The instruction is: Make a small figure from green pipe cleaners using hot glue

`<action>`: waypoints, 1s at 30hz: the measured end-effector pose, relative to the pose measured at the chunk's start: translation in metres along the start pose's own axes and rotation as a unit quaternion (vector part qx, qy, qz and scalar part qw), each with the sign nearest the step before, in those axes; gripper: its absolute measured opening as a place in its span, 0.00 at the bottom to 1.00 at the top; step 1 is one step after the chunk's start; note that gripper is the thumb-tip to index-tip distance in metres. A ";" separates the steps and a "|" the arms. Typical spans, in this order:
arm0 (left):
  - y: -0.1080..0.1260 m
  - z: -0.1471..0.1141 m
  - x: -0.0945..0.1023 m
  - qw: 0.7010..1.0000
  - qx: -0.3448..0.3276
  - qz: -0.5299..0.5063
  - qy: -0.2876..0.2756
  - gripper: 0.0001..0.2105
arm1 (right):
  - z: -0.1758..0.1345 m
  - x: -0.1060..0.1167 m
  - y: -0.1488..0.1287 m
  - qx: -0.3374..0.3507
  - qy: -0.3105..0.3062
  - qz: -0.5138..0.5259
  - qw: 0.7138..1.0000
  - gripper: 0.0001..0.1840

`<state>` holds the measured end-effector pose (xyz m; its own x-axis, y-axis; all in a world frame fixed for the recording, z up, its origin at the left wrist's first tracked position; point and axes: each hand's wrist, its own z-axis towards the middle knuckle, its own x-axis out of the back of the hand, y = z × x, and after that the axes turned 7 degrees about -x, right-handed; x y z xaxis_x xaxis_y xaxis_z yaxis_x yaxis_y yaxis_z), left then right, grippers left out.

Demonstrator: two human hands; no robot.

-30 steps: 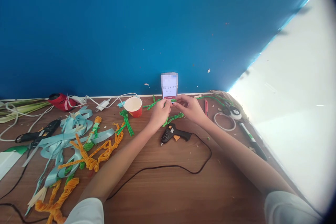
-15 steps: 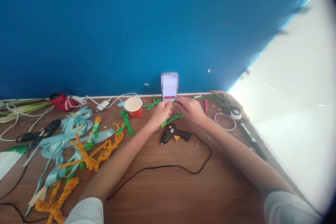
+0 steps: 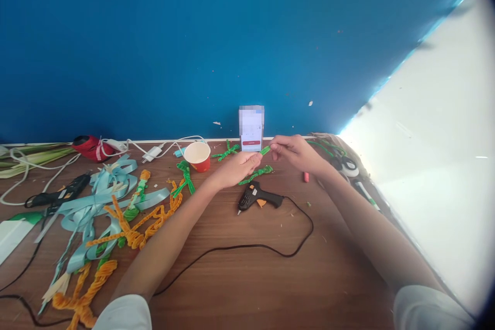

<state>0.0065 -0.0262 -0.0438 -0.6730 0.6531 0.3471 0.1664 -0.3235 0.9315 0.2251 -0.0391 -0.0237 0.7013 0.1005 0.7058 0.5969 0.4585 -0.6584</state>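
Note:
Between my hands runs a short length of green pipe cleaner (image 3: 265, 150). My left hand (image 3: 240, 166) pinches its near end, fingers closed. The other end is gripped in the closed fingers of my right hand (image 3: 294, 152), a little higher and to the right. Just below my hands lies a twisted green pipe-cleaner piece (image 3: 258, 175) on the table. Nearer to me is a black glue gun (image 3: 257, 197), its nozzle pointing down and left. Behind the hands a phone (image 3: 251, 129) with a lit screen leans against the blue wall.
A red and white paper cup (image 3: 200, 164) stands left of my hands, beside a green knotted piece (image 3: 186, 177). Light blue ribbon (image 3: 112, 180) and orange twisted pieces (image 3: 135, 237) cover the left side. The glue gun's black cord (image 3: 247, 246) loops across the front. Scissors (image 3: 348, 167) lie right.
My hands have moved apart; the right one has shifted right, and more of the green pipe cleaner shows between them. My right arm now covers part of the red cutter.

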 end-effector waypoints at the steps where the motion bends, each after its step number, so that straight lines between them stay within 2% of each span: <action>1: 0.002 -0.002 0.003 1.000 0.003 0.015 -0.008 0.22 | -0.001 0.004 -0.002 -0.004 -0.015 0.014 1.000 0.19; 4: 0.008 -0.005 0.013 0.998 0.006 0.057 -0.017 0.22 | -0.003 0.017 -0.007 -0.013 -0.034 0.024 0.999 0.19; 10: 0.015 -0.008 0.029 0.984 -0.032 0.174 -0.023 0.17 | -0.008 0.036 0.000 -0.052 0.010 0.038 0.998 0.19; 14: 0.016 -0.009 0.032 0.978 -0.028 0.205 0.014 0.17 | -0.007 0.035 0.008 -0.054 0.016 0.025 0.998 0.19; 19: 0.019 -0.009 0.029 0.986 -0.010 0.143 0.086 0.18 | -0.005 0.032 0.005 -0.031 0.028 -0.029 0.999 0.18; 23: 0.018 -0.011 0.023 0.993 -0.001 0.109 0.050 0.17 | -0.005 0.025 -0.003 -0.021 0.044 -0.096 0.994 0.16; 26: 0.018 -0.010 0.012 1.000 0.023 0.005 0.014 0.17 | -0.005 0.014 -0.009 -0.018 0.055 -0.166 0.984 0.15; 28: 0.018 -0.008 0.004 0.996 0.027 -0.087 0.011 0.17 | -0.006 0.007 -0.012 -0.010 0.056 -0.191 0.980 0.15; 30: 0.018 -0.006 -0.004 0.989 0.040 -0.138 0.020 0.14 | -0.006 0.001 -0.015 0.008 0.051 -0.202 0.978 0.14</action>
<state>0.0080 -0.0393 -0.0289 -0.7283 0.6811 0.0753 0.0283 -0.0798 0.9964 0.2193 -0.0514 -0.0151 0.4459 -0.1805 0.8767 0.8274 0.4568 -0.3268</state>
